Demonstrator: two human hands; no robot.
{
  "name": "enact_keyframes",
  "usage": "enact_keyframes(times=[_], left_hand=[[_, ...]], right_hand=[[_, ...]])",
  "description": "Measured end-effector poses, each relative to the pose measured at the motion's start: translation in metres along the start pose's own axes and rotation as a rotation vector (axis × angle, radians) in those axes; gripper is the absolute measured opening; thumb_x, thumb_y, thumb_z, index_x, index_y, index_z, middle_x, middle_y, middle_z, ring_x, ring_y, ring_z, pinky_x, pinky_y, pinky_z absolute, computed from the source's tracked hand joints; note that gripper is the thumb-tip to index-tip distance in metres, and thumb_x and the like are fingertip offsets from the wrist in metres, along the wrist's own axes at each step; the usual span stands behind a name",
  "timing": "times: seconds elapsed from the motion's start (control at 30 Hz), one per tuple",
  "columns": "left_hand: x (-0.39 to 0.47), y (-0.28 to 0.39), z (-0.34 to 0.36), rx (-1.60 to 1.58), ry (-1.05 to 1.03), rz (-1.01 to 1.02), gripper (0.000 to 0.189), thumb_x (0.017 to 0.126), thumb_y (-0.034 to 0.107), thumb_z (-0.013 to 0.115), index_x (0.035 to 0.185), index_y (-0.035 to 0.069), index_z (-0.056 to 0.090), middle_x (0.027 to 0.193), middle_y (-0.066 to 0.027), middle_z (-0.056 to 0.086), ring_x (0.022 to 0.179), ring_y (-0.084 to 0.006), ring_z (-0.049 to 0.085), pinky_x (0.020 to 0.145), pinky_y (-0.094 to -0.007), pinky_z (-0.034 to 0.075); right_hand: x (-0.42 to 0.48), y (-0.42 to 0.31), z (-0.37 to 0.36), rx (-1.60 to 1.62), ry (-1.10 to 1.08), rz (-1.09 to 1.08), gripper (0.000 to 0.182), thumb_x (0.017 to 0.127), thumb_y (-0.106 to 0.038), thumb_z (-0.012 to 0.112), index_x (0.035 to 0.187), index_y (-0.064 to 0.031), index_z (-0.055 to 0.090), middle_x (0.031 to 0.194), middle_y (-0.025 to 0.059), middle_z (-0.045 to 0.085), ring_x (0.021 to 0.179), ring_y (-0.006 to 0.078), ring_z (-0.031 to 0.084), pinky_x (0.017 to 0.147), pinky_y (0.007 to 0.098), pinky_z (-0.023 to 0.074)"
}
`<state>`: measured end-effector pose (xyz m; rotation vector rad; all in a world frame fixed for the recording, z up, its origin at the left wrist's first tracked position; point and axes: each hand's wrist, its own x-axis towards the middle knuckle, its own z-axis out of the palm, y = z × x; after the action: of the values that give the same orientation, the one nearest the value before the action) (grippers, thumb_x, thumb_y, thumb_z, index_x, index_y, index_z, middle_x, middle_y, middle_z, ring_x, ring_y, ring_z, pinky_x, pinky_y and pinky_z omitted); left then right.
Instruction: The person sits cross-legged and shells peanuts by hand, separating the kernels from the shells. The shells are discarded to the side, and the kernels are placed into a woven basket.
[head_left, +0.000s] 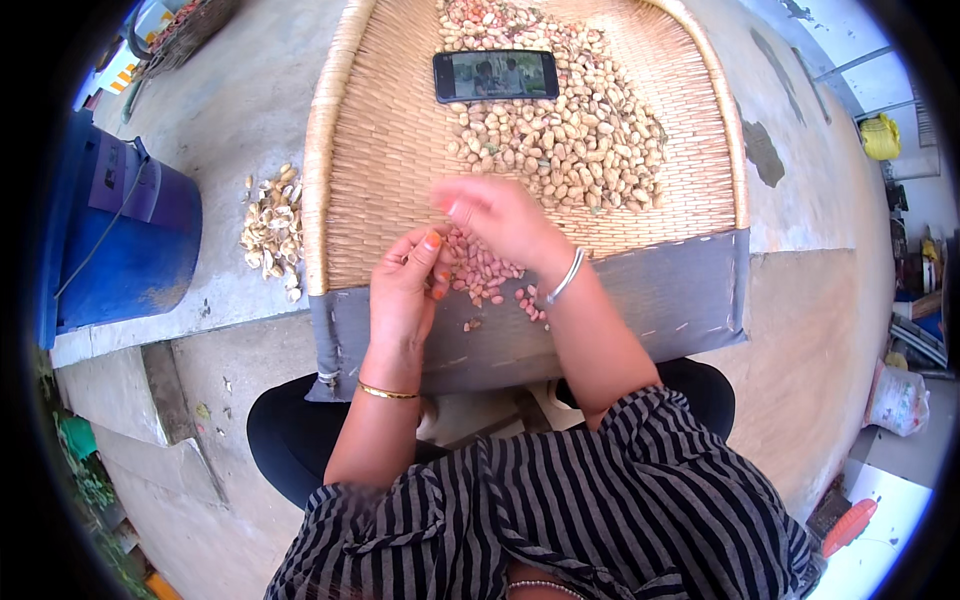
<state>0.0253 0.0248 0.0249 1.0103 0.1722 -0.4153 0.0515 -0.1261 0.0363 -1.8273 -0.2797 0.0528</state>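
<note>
A woven winnowing basket (390, 135) with a grey cloth edge (637, 292) rests over my knees. Unshelled peanuts (592, 150) are heaped on its far and right part, and a smartphone (495, 76) showing a video lies against them. Shelled pink peanut kernels (484, 266) form a small pile near the cloth. My left hand (412, 270) is at the left side of the kernels, thumb and fingertips pinched together; whether something small is between them is hidden. My right hand (499, 217), blurred, is above the kernels, fingers pointing left; its grip is unclear.
Empty peanut shells (276, 225) lie on the concrete left of the basket. A blue bucket (135, 225) with a wire handle stands farther left, by a concrete step edge (225, 326). A wicker basket (184, 41) is at the upper left. Bags and other items line the right side.
</note>
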Motion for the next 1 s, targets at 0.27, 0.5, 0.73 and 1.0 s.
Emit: enact_keyframes(times=[0.27, 0.5, 0.73, 1.0], left_hand=[[-0.003, 0.007, -0.006, -0.233, -0.112, -0.056, 0.013, 0.081, 0.017, 0.057, 0.080, 0.004, 0.055, 0.062, -0.0005, 0.051, 0.050, -0.0067, 0.044, 0.040, -0.0166, 0.031], [-0.010, 0.005, 0.001, -0.113, -0.151, -0.013, 0.012, 0.080, 0.014, 0.057, 0.084, 0.003, 0.056, 0.062, 0.0002, 0.052, 0.049, -0.0052, 0.043, 0.040, -0.0152, 0.030], [-0.020, 0.005, 0.012, 0.215, -0.041, 0.183, 0.012, 0.082, 0.014, 0.055, 0.082, 0.002, 0.057, 0.052, 0.0039, 0.043, 0.043, -0.0021, 0.031, 0.039, -0.0162, 0.022], [-0.021, 0.008, 0.015, 0.245, -0.051, 0.116, 0.023, 0.088, 0.023, 0.045, 0.079, 0.004, 0.052, 0.049, 0.0050, 0.033, 0.042, -0.0041, 0.030, 0.037, -0.0175, 0.022]], right_hand=[[-0.022, -0.007, 0.025, 0.295, -0.032, -0.010, 0.022, 0.083, -0.008, 0.048, 0.102, -0.0029, 0.057, 0.083, 0.0041, 0.056, 0.065, 0.0092, 0.055, 0.051, 0.0199, 0.0454], [-0.036, -0.015, 0.015, 0.117, 0.059, -0.117, 0.025, 0.085, -0.017, 0.049, 0.104, -0.0030, 0.055, 0.086, 0.0050, 0.054, 0.067, 0.0097, 0.054, 0.055, 0.0208, 0.0455], [-0.047, -0.017, 0.034, 0.351, 0.084, 0.059, 0.032, 0.085, -0.026, 0.050, 0.106, -0.0021, 0.054, 0.070, 0.0021, 0.055, 0.062, 0.0068, 0.049, 0.054, 0.0200, 0.0399], [-0.048, -0.023, 0.025, 0.540, 0.016, 0.196, 0.028, 0.084, -0.021, 0.052, 0.104, -0.0028, 0.055, 0.066, 0.0001, 0.054, 0.053, 0.0049, 0.048, 0.044, 0.0166, 0.0360]])
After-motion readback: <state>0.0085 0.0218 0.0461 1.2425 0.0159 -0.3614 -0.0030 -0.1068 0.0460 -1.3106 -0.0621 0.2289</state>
